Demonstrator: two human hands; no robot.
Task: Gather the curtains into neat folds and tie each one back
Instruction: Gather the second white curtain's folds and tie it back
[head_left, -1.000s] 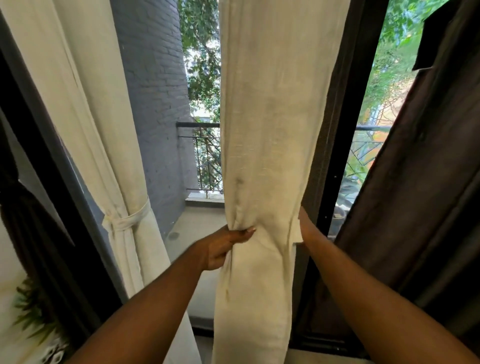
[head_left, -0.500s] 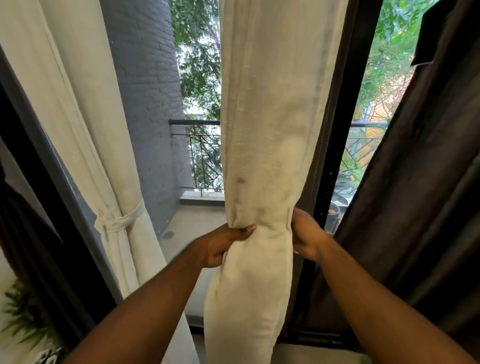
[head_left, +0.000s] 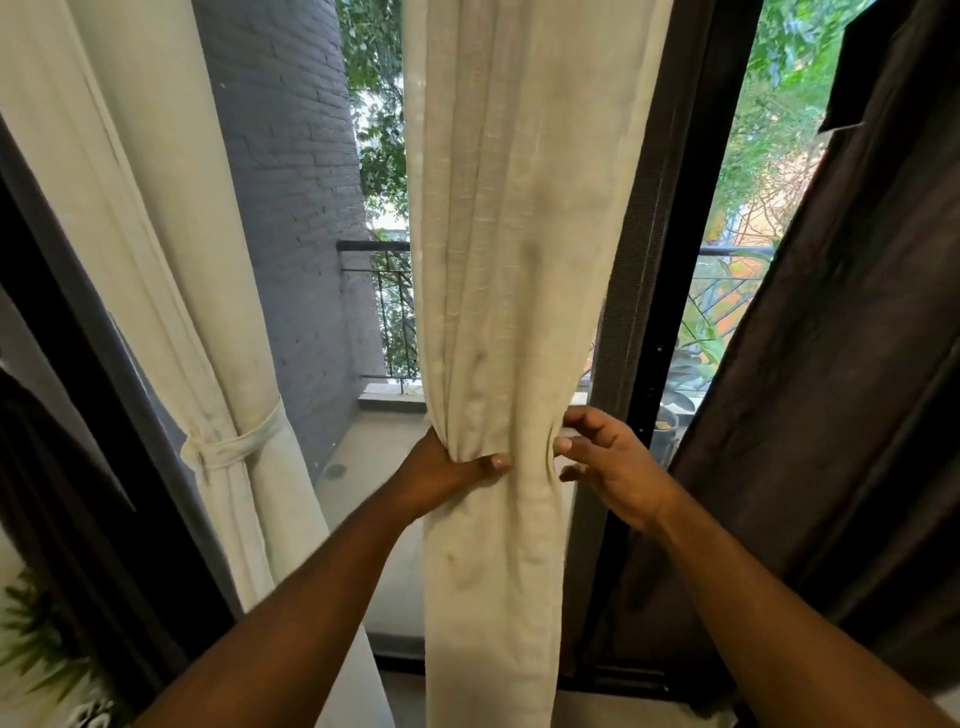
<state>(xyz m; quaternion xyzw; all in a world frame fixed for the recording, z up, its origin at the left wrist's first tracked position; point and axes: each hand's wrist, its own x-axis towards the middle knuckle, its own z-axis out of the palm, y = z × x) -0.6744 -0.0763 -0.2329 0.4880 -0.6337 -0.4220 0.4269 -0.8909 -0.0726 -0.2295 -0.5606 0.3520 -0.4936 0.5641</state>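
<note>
two cream curtains at a balcony door, one tied, one in hand

head view: an open doorway with a black door frame (head_left: 670, 291) looks onto a small balcony, with a grey painted brick wall (head_left: 291, 171) on the left, a black metal railing (head_left: 387, 291) behind, and green trees beyond.

two cream linen curtains hang here. the left cream curtain (head_left: 171, 249) runs down along the left side of the doorway and is already gathered, cinched by one cream fabric tie-back (head_left: 236, 441) wrapped around it. the middle cream curtain (head_left: 509, 218) hangs straight down the centre of the doorway, bunched into vertical folds at the level of the hands, with no tie around it.

two dark brown curtains are also visible: one at the right (head_left: 852, 364), hanging loose and slanted, and one at the far left edge (head_left: 67, 499).

two bare hands reach in from below. the left hand (head_left: 447, 470) is clamped on the left edge of the middle curtain's gathered folds, thumb pressed across the front of the cloth. the right hand (head_left: 613, 462) sits at the curtain's right edge with fingers spread apart, its fingertips (head_left: 563, 444) just touching the cloth, not closed on it.

a green leafy plant (head_left: 36, 639) shows at the lower left corner.
</note>
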